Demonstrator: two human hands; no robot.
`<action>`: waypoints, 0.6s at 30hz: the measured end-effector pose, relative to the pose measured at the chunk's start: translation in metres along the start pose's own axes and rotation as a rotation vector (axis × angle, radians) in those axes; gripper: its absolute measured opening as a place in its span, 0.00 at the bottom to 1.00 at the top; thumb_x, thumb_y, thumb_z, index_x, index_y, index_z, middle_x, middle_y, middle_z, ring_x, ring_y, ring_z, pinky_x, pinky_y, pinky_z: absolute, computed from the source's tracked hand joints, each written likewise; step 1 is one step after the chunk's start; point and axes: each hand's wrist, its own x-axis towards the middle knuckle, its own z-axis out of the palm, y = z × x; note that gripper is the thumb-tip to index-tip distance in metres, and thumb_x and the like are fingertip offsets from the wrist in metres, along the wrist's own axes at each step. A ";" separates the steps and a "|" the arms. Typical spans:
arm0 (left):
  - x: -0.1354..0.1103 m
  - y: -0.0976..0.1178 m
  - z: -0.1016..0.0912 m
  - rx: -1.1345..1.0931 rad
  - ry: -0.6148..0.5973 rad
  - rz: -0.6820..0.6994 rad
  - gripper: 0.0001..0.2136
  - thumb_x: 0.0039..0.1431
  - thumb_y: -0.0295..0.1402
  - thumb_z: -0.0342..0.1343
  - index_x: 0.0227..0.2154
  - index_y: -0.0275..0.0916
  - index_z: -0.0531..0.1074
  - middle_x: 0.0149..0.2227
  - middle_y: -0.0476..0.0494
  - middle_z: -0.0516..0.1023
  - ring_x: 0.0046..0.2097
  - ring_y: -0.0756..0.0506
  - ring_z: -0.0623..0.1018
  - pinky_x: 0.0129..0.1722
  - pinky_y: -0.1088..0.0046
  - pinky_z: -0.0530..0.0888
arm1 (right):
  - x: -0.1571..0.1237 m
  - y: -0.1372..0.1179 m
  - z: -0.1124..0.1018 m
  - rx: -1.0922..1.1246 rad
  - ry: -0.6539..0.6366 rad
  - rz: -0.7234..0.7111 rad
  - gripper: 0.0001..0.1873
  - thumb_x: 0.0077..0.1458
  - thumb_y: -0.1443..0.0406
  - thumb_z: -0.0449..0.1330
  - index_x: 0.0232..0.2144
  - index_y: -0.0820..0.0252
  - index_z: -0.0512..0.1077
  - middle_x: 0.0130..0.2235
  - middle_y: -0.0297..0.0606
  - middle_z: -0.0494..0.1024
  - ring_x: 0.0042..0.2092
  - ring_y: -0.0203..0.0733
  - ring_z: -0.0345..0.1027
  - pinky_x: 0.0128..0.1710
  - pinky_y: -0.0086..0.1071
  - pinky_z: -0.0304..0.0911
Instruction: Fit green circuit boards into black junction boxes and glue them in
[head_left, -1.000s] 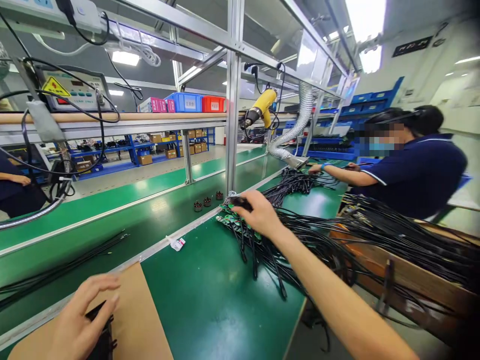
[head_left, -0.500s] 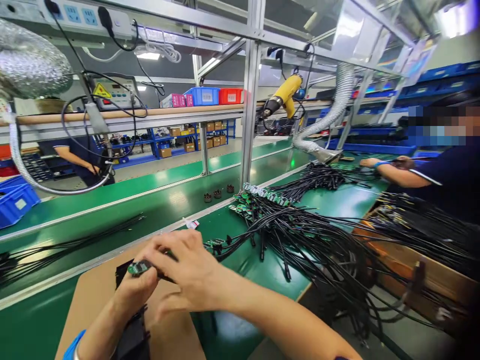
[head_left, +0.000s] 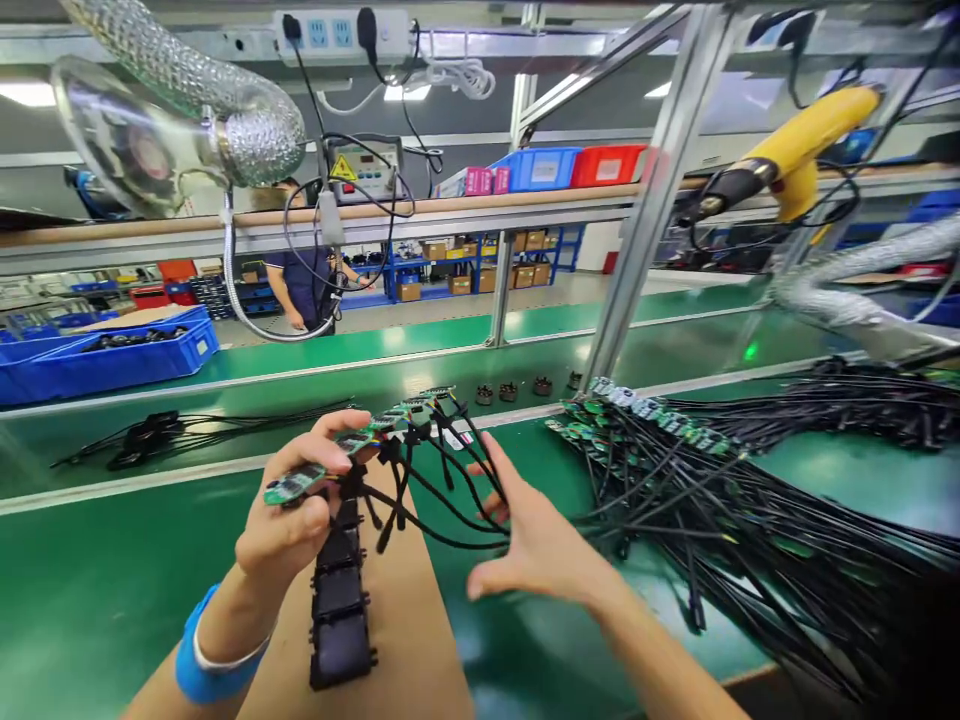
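My left hand (head_left: 281, 530), with a blue wristband, is closed on a strip of green circuit boards (head_left: 296, 485). The strip runs away to the right past the fingertips, and short black cables (head_left: 450, 545) hang from it. My right hand (head_left: 540, 540) is beside those cables, thumb and fingers spread; some cables pass close to its fingers, and I cannot tell whether they touch. Below my left hand, a row of black plastic housings (head_left: 341, 590) lies on a tan board (head_left: 420, 640).
A heap of black cables with circuit boards (head_left: 675, 470) covers the bench's right side. Small dark round parts (head_left: 508, 392) stand behind. A yellow heat gun (head_left: 795, 150) hangs upper right. A clear fume hood (head_left: 135, 135) is upper left, blue bin (head_left: 112, 350) below. A person (head_left: 304, 280) stands beyond.
The view has swung left. The board strip, mostly hidden between my hands before, now stretches out from my left hand. My right hand has moved away to the right and spread its fingers.
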 end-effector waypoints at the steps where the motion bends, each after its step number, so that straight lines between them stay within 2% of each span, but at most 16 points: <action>1: 0.000 -0.001 0.000 0.013 0.016 0.002 0.10 0.50 0.36 0.62 0.36 0.41 0.75 0.54 0.41 0.68 0.51 0.36 0.75 0.53 0.63 0.69 | 0.000 -0.005 0.017 -0.035 0.031 -0.005 0.75 0.31 0.55 0.73 0.66 0.56 0.24 0.56 0.51 0.66 0.35 0.43 0.69 0.38 0.39 0.67; 2: -0.001 -0.001 0.000 0.027 0.031 0.005 0.10 0.50 0.36 0.63 0.36 0.41 0.75 0.54 0.41 0.68 0.50 0.37 0.75 0.52 0.63 0.69 | 0.001 -0.009 0.030 -0.066 0.068 -0.009 0.69 0.38 0.58 0.69 0.66 0.58 0.24 0.54 0.50 0.68 0.34 0.43 0.69 0.37 0.39 0.67; 4: -0.004 0.001 -0.004 0.055 0.059 0.005 0.10 0.50 0.36 0.63 0.36 0.41 0.76 0.54 0.40 0.68 0.51 0.38 0.74 0.52 0.63 0.69 | 0.007 -0.016 0.043 -0.114 0.180 -0.022 0.50 0.51 0.63 0.58 0.66 0.62 0.32 0.44 0.46 0.73 0.34 0.45 0.69 0.38 0.41 0.65; 6: -0.008 0.005 -0.010 0.069 0.082 0.007 0.10 0.51 0.36 0.62 0.37 0.41 0.75 0.55 0.39 0.68 0.52 0.36 0.73 0.54 0.61 0.68 | 0.015 -0.023 0.042 -0.124 0.279 -0.041 0.33 0.57 0.65 0.48 0.63 0.64 0.44 0.36 0.42 0.74 0.36 0.47 0.69 0.39 0.41 0.64; 7: -0.010 0.007 -0.013 0.068 0.094 0.016 0.10 0.52 0.36 0.62 0.37 0.41 0.75 0.55 0.39 0.68 0.53 0.36 0.73 0.55 0.59 0.67 | 0.019 -0.028 0.039 -0.111 0.291 -0.053 0.30 0.58 0.65 0.46 0.62 0.63 0.47 0.35 0.41 0.73 0.36 0.46 0.69 0.39 0.41 0.64; 8: -0.011 0.009 -0.016 0.064 0.109 0.030 0.10 0.53 0.37 0.61 0.37 0.41 0.75 0.55 0.39 0.67 0.54 0.35 0.72 0.56 0.57 0.65 | 0.022 -0.034 0.037 -0.092 0.276 -0.068 0.29 0.58 0.64 0.46 0.61 0.62 0.48 0.35 0.41 0.73 0.36 0.46 0.69 0.40 0.40 0.65; 10: -0.014 0.012 -0.019 0.070 0.139 0.074 0.08 0.54 0.36 0.61 0.37 0.41 0.75 0.56 0.38 0.67 0.54 0.35 0.71 0.58 0.53 0.63 | 0.028 -0.043 0.044 -0.054 0.189 -0.112 0.38 0.54 0.62 0.54 0.63 0.63 0.44 0.39 0.42 0.73 0.39 0.46 0.70 0.41 0.39 0.66; 12: -0.016 0.016 -0.020 0.117 0.160 0.106 0.07 0.55 0.35 0.61 0.37 0.41 0.75 0.56 0.38 0.66 0.54 0.35 0.71 0.58 0.52 0.62 | 0.033 -0.048 0.063 -0.021 0.132 -0.147 0.50 0.47 0.62 0.60 0.65 0.64 0.37 0.45 0.45 0.72 0.42 0.46 0.70 0.43 0.39 0.67; 13: -0.017 0.018 -0.022 0.151 0.164 0.109 0.07 0.55 0.34 0.61 0.37 0.41 0.75 0.56 0.38 0.66 0.54 0.36 0.71 0.58 0.52 0.62 | 0.035 -0.047 0.075 0.000 0.128 -0.160 0.52 0.46 0.62 0.60 0.65 0.65 0.34 0.47 0.47 0.71 0.44 0.46 0.70 0.44 0.39 0.67; 14: -0.019 0.021 -0.023 0.186 0.168 0.106 0.07 0.56 0.34 0.60 0.37 0.41 0.75 0.57 0.37 0.66 0.55 0.36 0.71 0.58 0.52 0.62 | 0.038 -0.047 0.084 0.022 0.137 -0.171 0.50 0.48 0.64 0.58 0.65 0.65 0.34 0.49 0.48 0.71 0.45 0.46 0.70 0.45 0.38 0.68; 16: -0.025 0.025 -0.031 0.249 0.182 0.103 0.07 0.57 0.35 0.60 0.38 0.41 0.75 0.56 0.37 0.67 0.56 0.35 0.69 0.59 0.51 0.61 | 0.045 -0.048 0.090 0.040 0.179 -0.194 0.38 0.53 0.67 0.51 0.64 0.62 0.41 0.51 0.47 0.72 0.48 0.44 0.70 0.47 0.37 0.67; 18: -0.033 0.027 -0.043 0.300 0.210 0.108 0.16 0.54 0.38 0.62 0.46 0.42 0.72 0.58 0.36 0.64 0.58 0.33 0.67 0.59 0.50 0.61 | 0.056 -0.062 0.074 -0.034 0.218 -0.210 0.29 0.56 0.67 0.48 0.60 0.61 0.51 0.51 0.46 0.72 0.50 0.45 0.69 0.47 0.38 0.66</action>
